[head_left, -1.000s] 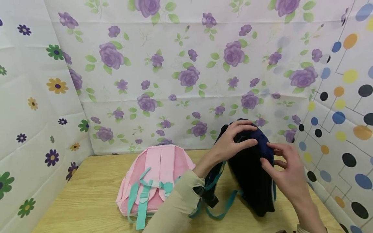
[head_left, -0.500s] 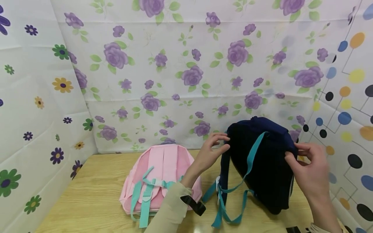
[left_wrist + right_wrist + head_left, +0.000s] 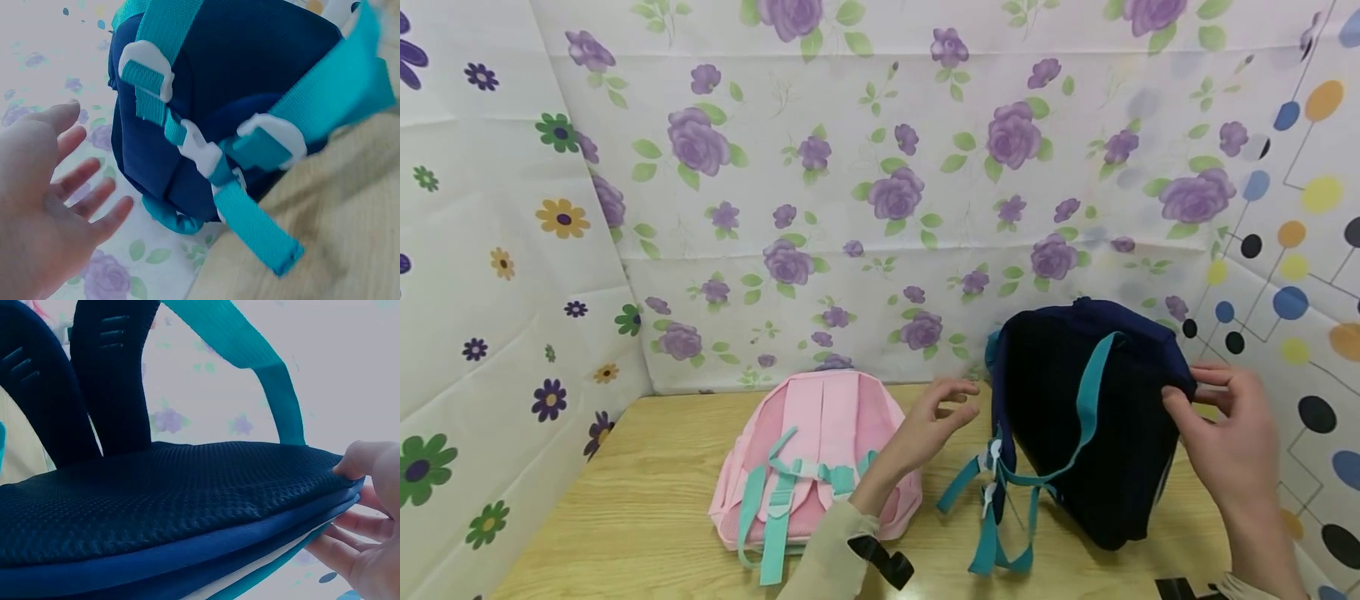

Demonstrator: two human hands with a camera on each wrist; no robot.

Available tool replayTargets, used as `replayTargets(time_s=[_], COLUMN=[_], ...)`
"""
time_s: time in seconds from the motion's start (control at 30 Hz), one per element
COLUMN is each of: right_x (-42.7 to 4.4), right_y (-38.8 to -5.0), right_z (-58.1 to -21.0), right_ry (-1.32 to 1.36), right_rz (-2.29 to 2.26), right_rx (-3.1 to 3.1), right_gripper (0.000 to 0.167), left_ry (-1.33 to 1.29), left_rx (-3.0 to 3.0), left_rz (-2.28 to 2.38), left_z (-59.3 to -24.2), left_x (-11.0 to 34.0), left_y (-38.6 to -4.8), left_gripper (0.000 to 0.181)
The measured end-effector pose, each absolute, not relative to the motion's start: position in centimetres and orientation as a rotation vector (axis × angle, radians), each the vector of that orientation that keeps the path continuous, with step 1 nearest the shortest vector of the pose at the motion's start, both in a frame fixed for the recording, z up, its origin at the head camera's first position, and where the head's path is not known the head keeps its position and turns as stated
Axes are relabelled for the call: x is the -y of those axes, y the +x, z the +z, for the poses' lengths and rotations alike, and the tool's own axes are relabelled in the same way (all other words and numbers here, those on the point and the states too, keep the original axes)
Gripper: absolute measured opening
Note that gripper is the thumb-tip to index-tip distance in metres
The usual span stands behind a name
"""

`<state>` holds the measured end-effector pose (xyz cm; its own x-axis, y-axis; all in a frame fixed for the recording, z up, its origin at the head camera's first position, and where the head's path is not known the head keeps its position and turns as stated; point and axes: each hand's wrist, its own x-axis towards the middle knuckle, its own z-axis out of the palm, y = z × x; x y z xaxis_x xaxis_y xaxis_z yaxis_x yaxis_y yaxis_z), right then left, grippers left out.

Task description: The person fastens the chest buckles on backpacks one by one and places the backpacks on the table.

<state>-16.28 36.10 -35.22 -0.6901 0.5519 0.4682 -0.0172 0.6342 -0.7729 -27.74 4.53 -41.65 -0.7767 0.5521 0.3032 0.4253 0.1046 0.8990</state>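
A dark navy backpack stands tilted on the right of the table in the head view, its black mesh back panel facing me. My right hand pinches its upper right edge; in the right wrist view the thumb lies on the mesh and the fingers are under the rim. My left hand hovers apart from the bag's left side, fingers loosely spread and holding nothing. Teal straps with white buckles dangle near it in the left wrist view. Two padded shoulder straps show in the right wrist view.
A pink backpack with teal straps lies left of centre on the wooden table. Flower-printed cloth hangs behind. A dotted cloth wall stands close to my right hand.
My left hand has let go of the navy backpack's top and drawn back to the left. The bag has shifted right and turned with my right hand, and its teal straps now hang in view.
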Motion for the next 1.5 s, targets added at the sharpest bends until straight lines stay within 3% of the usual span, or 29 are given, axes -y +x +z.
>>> replayTargets(time_s=[0.27, 0.7, 0.97, 1.37, 1.5], right_x=[-37.1, -39.2, -41.0, -42.6, -43.0], right_y=[-16.3, -16.0, -16.1, -16.0, -16.1], right_z=[-35.4, -35.9, -36.6, -36.2, -36.4], right_ry=[-0.495, -0.326, -0.193, -0.172, -0.183], right_rz=[1.034, 0.900, 0.994, 0.910, 0.894], right_rx=[2.138, 2.376, 2.513, 2.934, 3.037], right_gripper=[0.043, 0.060, 0.066, 0.093, 0.092], left_ry=[1.034, 1.155, 1.100, 1.059, 1.035], left_rx=[-2.200, -2.194, -2.197, -2.312, -2.311], left_rz=[1.534, 1.278, 1.327, 1.313, 1.329], left_z=[-42.8, -44.8, -45.0, -44.9, -44.5], left_x=[-3.9, -6.3, -6.6, -6.1, -5.8], left_y=[-26.2, -25.0, -24.9, -25.2, -25.4], left_gripper=[0.039, 0.052, 0.053, 0.053, 0.053])
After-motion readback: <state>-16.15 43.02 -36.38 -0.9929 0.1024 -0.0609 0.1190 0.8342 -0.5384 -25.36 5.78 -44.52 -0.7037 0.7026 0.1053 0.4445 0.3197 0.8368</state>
